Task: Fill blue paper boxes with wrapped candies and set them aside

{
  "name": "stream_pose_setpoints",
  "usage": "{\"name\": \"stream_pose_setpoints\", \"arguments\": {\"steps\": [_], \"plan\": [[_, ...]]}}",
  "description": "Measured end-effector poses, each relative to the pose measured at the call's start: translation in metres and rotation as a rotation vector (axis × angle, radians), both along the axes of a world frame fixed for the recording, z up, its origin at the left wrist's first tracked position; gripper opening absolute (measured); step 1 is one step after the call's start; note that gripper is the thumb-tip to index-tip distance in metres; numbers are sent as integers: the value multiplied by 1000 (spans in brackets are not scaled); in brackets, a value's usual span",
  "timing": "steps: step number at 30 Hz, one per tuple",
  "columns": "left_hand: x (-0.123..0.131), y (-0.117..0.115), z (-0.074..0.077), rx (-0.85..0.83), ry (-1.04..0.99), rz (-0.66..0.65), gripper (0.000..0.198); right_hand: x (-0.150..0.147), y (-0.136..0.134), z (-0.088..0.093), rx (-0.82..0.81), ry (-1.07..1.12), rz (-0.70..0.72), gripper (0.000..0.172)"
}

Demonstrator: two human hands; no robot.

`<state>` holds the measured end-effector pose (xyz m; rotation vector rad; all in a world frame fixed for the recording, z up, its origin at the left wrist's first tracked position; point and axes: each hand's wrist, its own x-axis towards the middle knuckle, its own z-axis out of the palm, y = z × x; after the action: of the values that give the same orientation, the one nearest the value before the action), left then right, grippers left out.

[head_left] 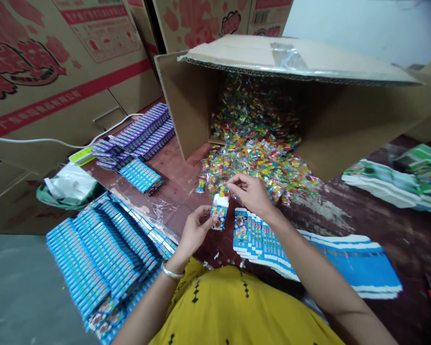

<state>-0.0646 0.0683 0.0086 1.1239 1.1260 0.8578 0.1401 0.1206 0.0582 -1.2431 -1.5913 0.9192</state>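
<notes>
Between the thumb and fingers of my left hand (196, 230) is a small blue printed carton (220, 213), held upright with its white top flap up. My right hand (250, 192) pinches a small candy packet (222, 191) with yellow pieces at the carton's mouth; how far it sits inside I cannot tell. Just beyond the hands lies a heap of clear candy packets (255, 163), spilling from a big cardboard box (345, 120) on its side. Flat blue cartons (258, 237) lie fanned out under my right forearm.
Rows of blue cartons (93, 254) stand at the left, with a smaller blue group (141, 173) and purple cartons (147, 127) behind. A green basin (45, 199) holds white plastic. Green flat cartons (391, 184) lie at the right. Large printed boxes (68, 62) and a white cable (39, 140) are behind.
</notes>
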Motion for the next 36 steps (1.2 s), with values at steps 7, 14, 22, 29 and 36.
{"name": "stream_pose_setpoints", "arguments": {"steps": [7,14,22,29,36], "plan": [[18,-1,11,70,-83,67,26,-10,-15,0,139,-277,-13,15],[26,-5,27,181,-76,162,59,-4,-29,2,70,-156,97,21],[28,-5,25,89,-154,6,34,-14,-41,-31,-166,323,32,10],[32,-6,22,121,-184,135,44,-19,-41,-26,-101,381,-59,21],[29,-9,28,156,-57,139,41,-15,-34,-20,-245,374,71,22]]}}
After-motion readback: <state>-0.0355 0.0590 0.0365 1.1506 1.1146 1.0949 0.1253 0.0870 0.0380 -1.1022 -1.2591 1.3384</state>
